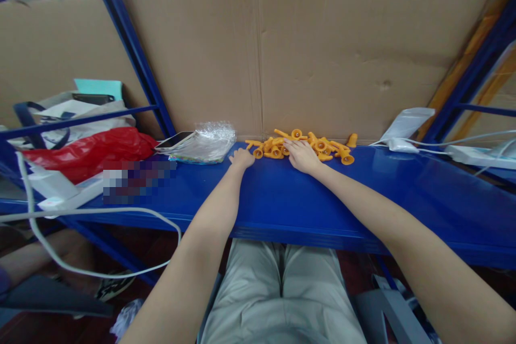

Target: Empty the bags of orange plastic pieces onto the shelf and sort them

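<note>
A pile of several small orange plastic parts [322,145] lies on the blue shelf [363,199] against the cardboard back wall. My right hand [301,155] rests on the left part of the pile, fingers curled down among the pieces. My left hand [241,158] sits just left of the pile, fingers curled with the tips at the nearest orange piece [258,151]. Whether either hand has a piece gripped is hidden by the fingers.
A clear plastic bag [207,142] and a phone [175,140] lie left of my hands. Farther left are a red bag [91,153], white cables and a charger [52,185]. White packets and a power strip [475,155] sit at the right. Cardboard [322,48] backs the shelf.
</note>
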`<move>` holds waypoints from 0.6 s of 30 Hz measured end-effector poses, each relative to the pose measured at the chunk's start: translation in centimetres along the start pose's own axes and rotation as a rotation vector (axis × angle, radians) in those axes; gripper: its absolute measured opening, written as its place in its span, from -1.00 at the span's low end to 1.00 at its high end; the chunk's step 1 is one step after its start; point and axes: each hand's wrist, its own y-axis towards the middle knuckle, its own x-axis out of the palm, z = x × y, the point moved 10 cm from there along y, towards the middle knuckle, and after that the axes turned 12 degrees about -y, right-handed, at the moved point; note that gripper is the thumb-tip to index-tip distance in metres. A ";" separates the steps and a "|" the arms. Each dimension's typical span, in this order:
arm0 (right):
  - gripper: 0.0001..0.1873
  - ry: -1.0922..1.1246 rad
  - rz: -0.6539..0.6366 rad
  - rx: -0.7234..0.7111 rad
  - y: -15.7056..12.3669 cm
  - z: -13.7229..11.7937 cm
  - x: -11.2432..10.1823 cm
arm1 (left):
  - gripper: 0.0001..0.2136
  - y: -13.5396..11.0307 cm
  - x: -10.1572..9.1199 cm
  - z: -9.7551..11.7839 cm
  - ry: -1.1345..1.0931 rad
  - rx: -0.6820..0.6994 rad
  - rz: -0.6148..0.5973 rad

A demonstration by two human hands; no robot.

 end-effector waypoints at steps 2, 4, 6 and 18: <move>-0.46 -0.001 0.000 -0.003 0.0 0.0 0.0 | -0.51 0.0 0.1 -0.1 0.020 -0.012 -0.010; -0.45 -0.004 -0.012 0.000 0.0 0.0 0.0 | -0.48 0.0 0.2 -0.3 0.026 -0.021 -0.019; -0.45 -0.005 -0.037 0.008 0.0 0.0 0.0 | -0.46 0.0 0.2 -0.4 0.016 -0.023 -0.021; -0.44 0.014 -0.005 -0.002 0.0 0.0 0.0 | -0.45 1.0 -0.1 -1.7 -0.040 -0.067 0.094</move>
